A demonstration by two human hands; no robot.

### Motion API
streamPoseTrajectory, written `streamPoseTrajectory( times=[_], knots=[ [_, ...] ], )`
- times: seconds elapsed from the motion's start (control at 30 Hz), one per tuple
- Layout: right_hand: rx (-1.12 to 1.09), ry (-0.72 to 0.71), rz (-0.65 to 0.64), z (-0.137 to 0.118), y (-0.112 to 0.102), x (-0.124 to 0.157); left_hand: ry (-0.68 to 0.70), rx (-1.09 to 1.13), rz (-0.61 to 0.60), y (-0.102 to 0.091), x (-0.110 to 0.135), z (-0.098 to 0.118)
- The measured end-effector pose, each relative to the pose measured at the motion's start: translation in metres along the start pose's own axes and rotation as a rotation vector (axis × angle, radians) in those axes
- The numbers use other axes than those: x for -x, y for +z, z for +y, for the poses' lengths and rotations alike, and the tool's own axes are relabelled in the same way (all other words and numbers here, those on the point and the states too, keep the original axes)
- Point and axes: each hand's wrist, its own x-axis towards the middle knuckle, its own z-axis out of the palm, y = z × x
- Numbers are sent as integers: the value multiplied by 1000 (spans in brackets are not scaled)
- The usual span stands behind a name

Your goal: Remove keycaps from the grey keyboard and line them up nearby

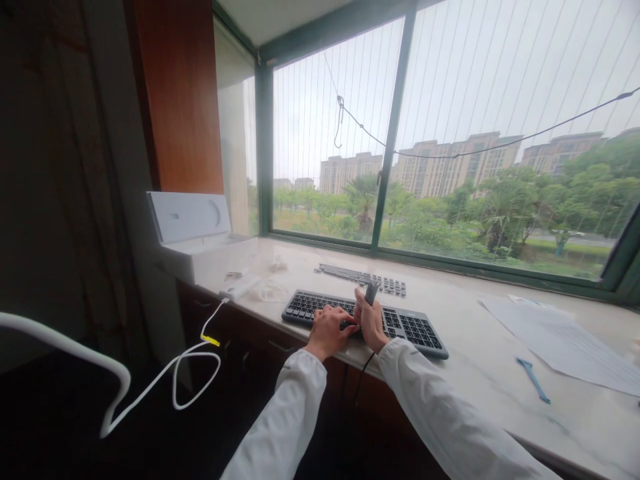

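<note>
Steadying the keyboard (407, 327) at the counter's (480, 363) front edge, the left hand (327, 331) rests half-curled on its keys; the right hand (373, 325) grips a dark tool (371, 292) upright, seemingly prising keys, needing a straight pull. Loose keys (363, 277) lie beyond.

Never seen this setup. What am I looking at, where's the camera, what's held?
No machine here: a single camera worn on a person's head looks forward and down at their two bare hands. On the pale stone ledge by the window lies a dark keyboard. The left hand rests on its keys; the right hand grips a small dark tool upright above them. Behind lies a strip of dark keys. Picture-left: an open white box and a white cable. Picture-right: papers and a small blue object.
</note>
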Motion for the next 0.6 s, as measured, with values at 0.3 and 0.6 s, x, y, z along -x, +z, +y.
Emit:
streamPoseTrajectory(
  times=[0.3,0.6],
  knots=[
    [138,-247,-15,1,0,10,-7,-53,-44,1,-2,-3],
    [247,-356,-88,-6,2,20,20,-46,-14,2,-2,-4]
  ],
)
